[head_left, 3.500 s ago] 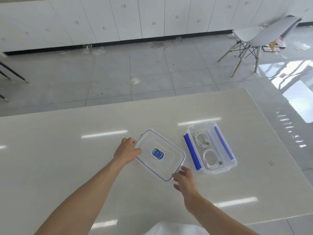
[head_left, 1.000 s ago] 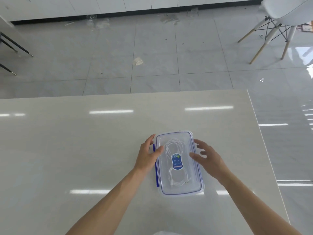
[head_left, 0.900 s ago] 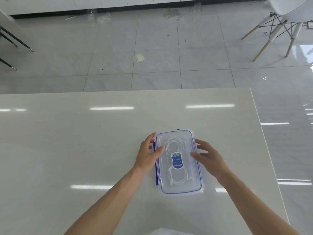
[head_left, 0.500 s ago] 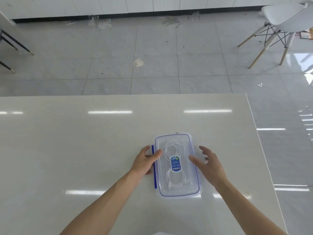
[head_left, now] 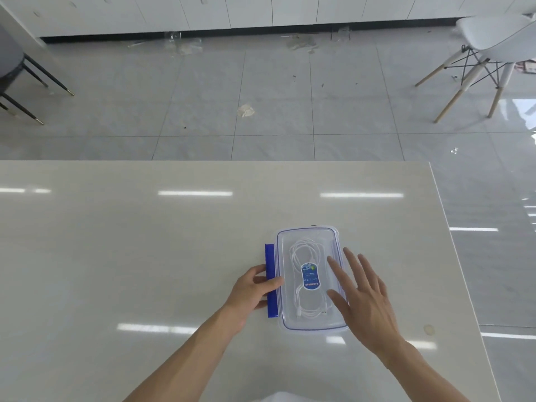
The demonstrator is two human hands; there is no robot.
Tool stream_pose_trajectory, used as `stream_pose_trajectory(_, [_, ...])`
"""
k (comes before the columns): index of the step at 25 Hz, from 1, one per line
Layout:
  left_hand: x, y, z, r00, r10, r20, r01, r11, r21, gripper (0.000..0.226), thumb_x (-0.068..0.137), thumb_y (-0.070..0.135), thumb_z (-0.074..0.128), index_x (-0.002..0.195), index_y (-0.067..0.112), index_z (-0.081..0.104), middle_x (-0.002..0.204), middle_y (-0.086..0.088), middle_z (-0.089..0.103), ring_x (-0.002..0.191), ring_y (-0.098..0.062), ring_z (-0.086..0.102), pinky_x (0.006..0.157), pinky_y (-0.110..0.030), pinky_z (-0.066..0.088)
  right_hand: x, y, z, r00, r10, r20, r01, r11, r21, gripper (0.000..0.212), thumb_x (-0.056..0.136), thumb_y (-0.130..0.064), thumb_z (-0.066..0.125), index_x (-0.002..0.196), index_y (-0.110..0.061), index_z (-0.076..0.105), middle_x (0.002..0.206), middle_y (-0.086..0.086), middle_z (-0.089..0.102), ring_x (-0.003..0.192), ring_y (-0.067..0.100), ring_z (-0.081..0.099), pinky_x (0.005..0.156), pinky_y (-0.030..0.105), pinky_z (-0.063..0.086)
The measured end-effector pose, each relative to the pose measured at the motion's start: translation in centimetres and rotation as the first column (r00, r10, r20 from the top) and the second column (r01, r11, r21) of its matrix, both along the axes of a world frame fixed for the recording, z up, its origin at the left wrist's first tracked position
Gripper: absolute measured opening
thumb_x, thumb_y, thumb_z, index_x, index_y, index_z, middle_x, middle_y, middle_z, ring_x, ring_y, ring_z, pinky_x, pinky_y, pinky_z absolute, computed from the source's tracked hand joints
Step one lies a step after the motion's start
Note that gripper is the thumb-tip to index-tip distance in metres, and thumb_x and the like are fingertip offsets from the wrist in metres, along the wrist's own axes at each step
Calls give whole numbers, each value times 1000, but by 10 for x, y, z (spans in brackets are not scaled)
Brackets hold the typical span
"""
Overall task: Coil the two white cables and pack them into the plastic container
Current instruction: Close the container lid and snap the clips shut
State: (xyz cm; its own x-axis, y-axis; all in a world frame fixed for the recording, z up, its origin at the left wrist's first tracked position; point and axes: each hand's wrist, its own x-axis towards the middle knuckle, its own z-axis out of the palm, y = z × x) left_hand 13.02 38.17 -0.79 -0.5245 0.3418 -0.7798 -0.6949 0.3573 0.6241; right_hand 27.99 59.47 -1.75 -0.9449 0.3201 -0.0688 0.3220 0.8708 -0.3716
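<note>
Now that the lid point(head_left: 310, 278) sits square on the plastic container point(head_left: 311, 329), with both white cables point(head_left: 304, 250) coiled inside and visible through the clear top, the packing itself looks done and only the fastening is left. From the head camera, the one view on offer, the change from half a second ago is small but telling: the left hand point(head_left: 251, 291) has slid from the lid's edge down onto the blue latch point(head_left: 270, 281) on the near left side, fingers curled over it and thumb on the rim, as if about to press it shut. That flap still juts outward, so I judge it unlocked. The right hand point(head_left: 364, 297) has come in over the lid's right edge, fingers spread wide and flat, holding nothing, steadying the box or feeling for the other latch, which its palm hides. Everything rests on the pale table point(head_left: 145, 256), towards its right side. On the lid's middle is an oval blue label point(head_left: 310, 276) with a small emblem and rows of white writing; the print is too fine to read, and I could not name a brand.
</note>
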Motion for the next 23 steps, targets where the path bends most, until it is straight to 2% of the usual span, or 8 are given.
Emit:
stream_pose_trajectory(2, [0,0,3,998,15,-63,-17,1000,-20,50,78,17,82,124,21,61,110,-10,74,95,-26,75,74,-34,61,-1,1,-1,994,111,25,-112,992,53,56,99,-52,29,154,-39,26,165,-2,19,151,30,17,112,50,34])
stream_pose_trajectory(7, [6,2,6,965,-93,-245,67,992,-111,50,77,18,81,122,27,62,106,-4,69,93,-24,72,79,-38,63,1,1,-8,987,138,87,-136,990,-26,63,97,-65,26,155,-45,9,167,-10,-3,154,23,2,119,45,24])
stream_pose_trajectory(11, [10,-2,8,984,23,-175,-27,999,-20,28,93,25,65,121,28,69,98,-5,77,80,-19,75,69,-29,60,2,-5,-11,986,143,85,-138,989,-61,76,92,-74,31,155,-44,3,167,-10,-12,154,22,-1,119,45,22])
stream_pose_trajectory(13, [11,-3,10,989,76,-128,-75,997,13,27,98,25,60,122,30,70,101,-7,79,85,-21,74,76,-34,60,2,-6,-10,986,139,91,-133,989,-64,74,91,-75,30,154,-48,3,166,-11,-15,154,24,1,119,48,25])
stream_pose_trajectory(16, [20,3,13,981,-2,-195,14,998,57,35,94,32,64,129,40,64,112,7,77,101,-13,72,84,-30,60,1,-8,-9,987,128,94,-123,991,-56,70,90,-76,30,152,-54,5,166,-10,-14,153,28,11,116,50,29])
stream_pose_trajectory(19, [38,18,16,954,-107,-280,113,994,3,67,80,47,77,139,48,46,125,20,69,113,-3,65,93,-24,55,0,-11,-8,989,126,77,-122,991,-54,69,91,-74,31,152,-52,8,167,-5,-8,152,26,16,114,49,34])
stream_pose_trajectory(21, [46,26,13,921,-123,-371,91,991,-102,86,77,45,79,149,42,32,134,27,59,119,9,57,99,-15,46,-1,-11,-8,990,124,67,-120,991,-66,69,91,-73,32,153,-50,10,168,-3,-5,152,24,17,112,49,36])
stream_pose_trajectory(23, [50,32,10,886,-144,-441,58,978,-202,86,84,36,75,154,32,25,144,21,52,127,4,52,106,-17,42,-1,-12,-9,992,113,62,-108,991,-76,69,91,-73,31,153,-50,11,168,-3,-5,151,24,21,112,50,36])
